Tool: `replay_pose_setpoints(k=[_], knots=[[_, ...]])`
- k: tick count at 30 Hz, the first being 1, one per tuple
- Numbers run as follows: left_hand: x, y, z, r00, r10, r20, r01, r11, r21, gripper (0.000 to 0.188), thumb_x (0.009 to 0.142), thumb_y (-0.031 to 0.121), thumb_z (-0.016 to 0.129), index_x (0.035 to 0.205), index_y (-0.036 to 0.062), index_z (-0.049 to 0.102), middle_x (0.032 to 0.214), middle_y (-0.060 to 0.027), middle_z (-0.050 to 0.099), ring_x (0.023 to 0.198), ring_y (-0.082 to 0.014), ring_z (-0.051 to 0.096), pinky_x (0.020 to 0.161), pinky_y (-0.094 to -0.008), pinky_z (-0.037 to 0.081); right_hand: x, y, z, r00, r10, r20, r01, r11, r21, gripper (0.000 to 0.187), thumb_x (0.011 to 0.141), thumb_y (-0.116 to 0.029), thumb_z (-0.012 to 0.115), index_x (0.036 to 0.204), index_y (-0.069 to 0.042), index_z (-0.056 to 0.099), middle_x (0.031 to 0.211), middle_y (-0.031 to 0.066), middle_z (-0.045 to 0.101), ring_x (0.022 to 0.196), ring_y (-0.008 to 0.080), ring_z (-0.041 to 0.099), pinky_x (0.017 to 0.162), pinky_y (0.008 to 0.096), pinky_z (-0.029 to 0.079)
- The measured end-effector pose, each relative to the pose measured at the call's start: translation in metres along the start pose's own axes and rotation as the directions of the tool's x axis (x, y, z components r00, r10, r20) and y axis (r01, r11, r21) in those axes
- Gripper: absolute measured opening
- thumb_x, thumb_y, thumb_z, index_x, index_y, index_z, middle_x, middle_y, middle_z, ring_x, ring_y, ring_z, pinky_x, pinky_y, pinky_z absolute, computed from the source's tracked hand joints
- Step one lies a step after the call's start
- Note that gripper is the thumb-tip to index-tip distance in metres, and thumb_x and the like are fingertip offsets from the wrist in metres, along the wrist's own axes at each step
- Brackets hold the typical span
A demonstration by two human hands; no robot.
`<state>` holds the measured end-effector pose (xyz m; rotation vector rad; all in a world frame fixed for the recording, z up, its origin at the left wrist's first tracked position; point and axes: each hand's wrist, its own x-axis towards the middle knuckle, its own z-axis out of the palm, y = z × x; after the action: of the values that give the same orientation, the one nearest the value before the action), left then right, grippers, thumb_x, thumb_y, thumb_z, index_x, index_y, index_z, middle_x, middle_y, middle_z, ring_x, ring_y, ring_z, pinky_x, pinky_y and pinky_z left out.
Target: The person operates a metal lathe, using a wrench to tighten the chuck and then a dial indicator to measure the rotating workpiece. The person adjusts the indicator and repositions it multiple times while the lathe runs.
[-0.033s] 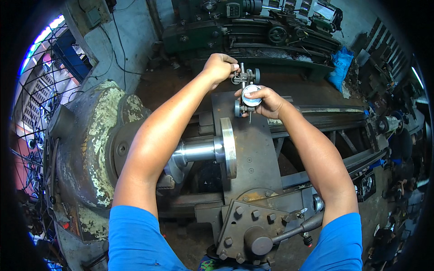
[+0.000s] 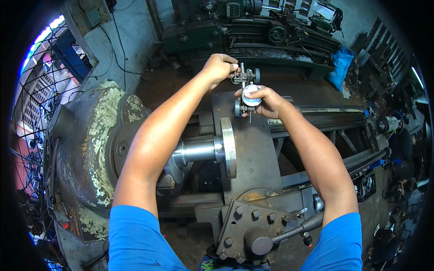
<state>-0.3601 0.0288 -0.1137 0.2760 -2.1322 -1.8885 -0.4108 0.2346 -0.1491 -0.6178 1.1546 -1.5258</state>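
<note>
Over the far end of the lathe's cross slide [image 2: 246,149], my right hand [image 2: 271,103] is closed around a round dial indicator [image 2: 252,95], its thumb lying across the face. The dial is mounted on a jointed indicator holder [image 2: 244,77] with metal rods and dark round knobs. My left hand [image 2: 219,71] pinches a small part at the holder's upper left side; the fingertips partly hide it. A thin stem points down below the dial. Nearer to me, a shiny steel shaft with a flat round flange [image 2: 229,148] sticks out from the headstock, apart from both hands.
The big headstock [image 2: 92,149] with flaking paint fills the left. A bolted tool post [image 2: 253,230] with a long lever handle [image 2: 300,228] stands close to me. Lathe bed rails [image 2: 325,117] run right. Behind are another dark green lathe [image 2: 253,36] and a blue sack [image 2: 340,67].
</note>
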Motion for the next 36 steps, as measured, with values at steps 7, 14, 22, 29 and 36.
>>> replay_pose_setpoints(k=[7,14,22,29,36], knots=[[-0.004,0.009,0.003,0.996,-0.046,-0.078,0.064,0.964,0.256,0.025,0.085,0.014,0.076,0.102,-0.0048,0.072,0.088,-0.0135,0.072,0.082,-0.0177,0.069,0.069,-0.0271,0.054,0.0,0.0,-0.001,1.0,-0.002,0.006,0.002,1.0,0.002,0.034,0.088,-0.018,0.069,0.116,0.0,0.063,0.096,0.0108,0.069,0.088,0.0242,0.071,0.075,0.0446,0.061],[-0.003,0.007,0.003,1.0,-0.017,-0.012,0.019,0.987,0.159,0.027,0.091,0.009,0.068,0.113,-0.0064,0.067,0.092,-0.012,0.071,0.082,-0.0193,0.069,0.073,-0.0303,0.055,-0.001,-0.001,0.001,1.0,0.008,-0.03,-0.008,1.0,-0.004,0.034,0.088,-0.017,0.068,0.116,0.0,0.064,0.095,0.0104,0.069,0.087,0.0233,0.071,0.075,0.045,0.061],[-0.007,0.01,0.006,0.996,-0.006,-0.091,0.037,0.941,0.335,0.024,0.087,0.008,0.071,0.107,-0.0059,0.071,0.089,-0.015,0.073,0.088,-0.0203,0.07,0.073,-0.0281,0.054,-0.001,-0.001,0.002,1.0,-0.005,-0.029,0.004,1.0,-0.014,0.034,0.087,-0.017,0.069,0.115,0.001,0.064,0.094,0.0105,0.069,0.087,0.0231,0.071,0.074,0.0455,0.062],[-0.005,0.009,0.005,0.996,-0.095,-0.004,0.095,0.992,0.079,0.037,0.089,0.015,0.073,0.119,-0.0041,0.065,0.098,-0.0157,0.07,0.086,-0.0214,0.068,0.08,-0.0343,0.055,-0.001,-0.002,0.001,0.999,0.0,-0.036,0.0,1.0,-0.004,0.035,0.087,-0.017,0.07,0.115,0.001,0.064,0.094,0.0106,0.069,0.087,0.023,0.07,0.073,0.0458,0.062],[-0.007,0.011,0.007,0.996,-0.054,-0.078,0.072,0.968,0.241,0.035,0.087,0.016,0.075,0.115,-0.0037,0.067,0.095,-0.0147,0.071,0.083,-0.0197,0.067,0.076,-0.033,0.054,-0.001,-0.002,0.001,1.0,-0.006,-0.021,0.005,1.0,-0.011,0.035,0.087,-0.017,0.07,0.116,0.001,0.064,0.094,0.0102,0.07,0.087,0.0227,0.071,0.073,0.0453,0.062]])
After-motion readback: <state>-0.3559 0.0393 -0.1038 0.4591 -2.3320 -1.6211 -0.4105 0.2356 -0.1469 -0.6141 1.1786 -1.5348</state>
